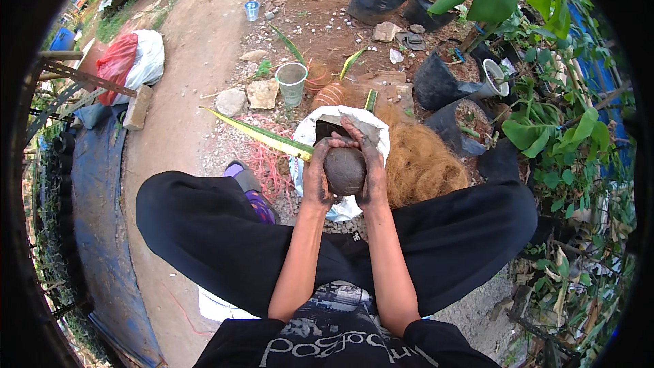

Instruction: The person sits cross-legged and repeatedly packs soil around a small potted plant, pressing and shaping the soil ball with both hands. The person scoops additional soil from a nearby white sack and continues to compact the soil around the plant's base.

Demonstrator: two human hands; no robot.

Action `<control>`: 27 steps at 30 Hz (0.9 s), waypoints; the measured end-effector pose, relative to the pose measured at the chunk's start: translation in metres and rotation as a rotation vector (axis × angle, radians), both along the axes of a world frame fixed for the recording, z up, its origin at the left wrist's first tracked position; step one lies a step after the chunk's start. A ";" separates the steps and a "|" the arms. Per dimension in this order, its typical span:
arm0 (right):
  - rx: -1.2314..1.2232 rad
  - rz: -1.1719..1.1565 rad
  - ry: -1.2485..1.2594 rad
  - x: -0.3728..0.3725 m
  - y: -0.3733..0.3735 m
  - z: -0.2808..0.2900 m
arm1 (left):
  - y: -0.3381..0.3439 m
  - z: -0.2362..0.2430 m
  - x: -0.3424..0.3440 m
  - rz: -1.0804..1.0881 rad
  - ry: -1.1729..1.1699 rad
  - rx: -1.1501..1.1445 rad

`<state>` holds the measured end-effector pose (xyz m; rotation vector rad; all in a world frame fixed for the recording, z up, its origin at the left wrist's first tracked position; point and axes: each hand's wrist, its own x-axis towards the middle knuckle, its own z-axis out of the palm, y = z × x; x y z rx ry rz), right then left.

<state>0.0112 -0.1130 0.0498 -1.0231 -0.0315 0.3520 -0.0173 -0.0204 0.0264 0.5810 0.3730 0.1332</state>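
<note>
A ball of dark, wet soil (345, 172) is cupped between my two palms above an open white sack (379, 123). My left hand (315, 176) presses its left side and my right hand (375, 174) its right side; dark soil smears both. A long yellow-edged snake plant leaf (262, 138) points out to the left from beside my left hand, and its base is hidden. Inside the sack is dark soil (328, 129). Against the sack's right side lies a heap of brown coconut fibre (428, 163).
Beyond the sack sit fibre-wrapped plant balls (330, 96) with leaves, beside a clear plastic cup (291, 83). Pink string (269, 163) lies tangled to the left, near stones (231, 102). Black plant bags (436, 82) and large-leaved plants line the right.
</note>
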 end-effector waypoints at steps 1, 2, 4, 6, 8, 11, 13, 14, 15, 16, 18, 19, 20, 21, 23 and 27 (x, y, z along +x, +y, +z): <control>-0.046 -0.028 -0.074 -0.001 0.001 0.000 | -0.002 0.001 0.002 0.056 -0.020 0.098; -0.087 -0.038 -0.154 -0.001 0.001 0.000 | -0.004 0.002 0.004 0.117 0.034 0.201; -0.221 -0.124 -0.284 -0.003 0.001 0.002 | -0.005 0.006 0.004 0.180 0.211 0.385; -0.498 -0.170 -0.574 -0.005 0.003 0.004 | -0.003 0.009 0.001 0.048 0.233 -0.027; -0.741 -0.201 -0.833 -0.006 0.004 0.006 | 0.002 0.010 -0.001 -0.013 0.187 -0.237; -0.150 -0.079 -0.402 -0.007 0.009 0.005 | 0.010 0.007 -0.001 -0.038 0.163 -0.114; 0.003 -0.042 -0.202 -0.003 0.008 0.003 | 0.013 0.005 -0.002 -0.045 0.134 -0.020; -0.067 -0.020 -0.214 -0.001 0.007 0.002 | 0.013 0.004 -0.003 -0.054 0.119 0.038; -0.147 -0.012 -0.214 0.000 0.004 0.001 | 0.012 0.003 -0.004 -0.061 0.143 0.093; -0.276 0.015 -0.330 0.000 0.001 0.000 | 0.010 0.002 -0.007 -0.128 0.067 0.141; -0.527 0.064 -0.551 0.001 -0.004 -0.002 | 0.010 0.001 -0.008 -0.146 0.065 0.124; -0.441 0.098 -0.484 0.000 -0.005 -0.002 | 0.009 0.001 -0.009 -0.159 0.055 0.114; -0.353 0.131 -0.418 0.000 -0.006 -0.002 | 0.011 0.001 -0.009 -0.186 0.038 0.088; -0.252 0.179 -0.379 -0.001 -0.006 -0.002 | 0.011 0.001 -0.009 -0.194 0.009 0.102; 0.123 0.175 -0.142 -0.001 -0.005 -0.002 | 0.012 0.002 -0.008 -0.176 0.024 0.156; -0.252 0.187 -0.227 -0.001 -0.004 -0.004 | 0.011 0.006 -0.008 -0.227 -0.037 0.263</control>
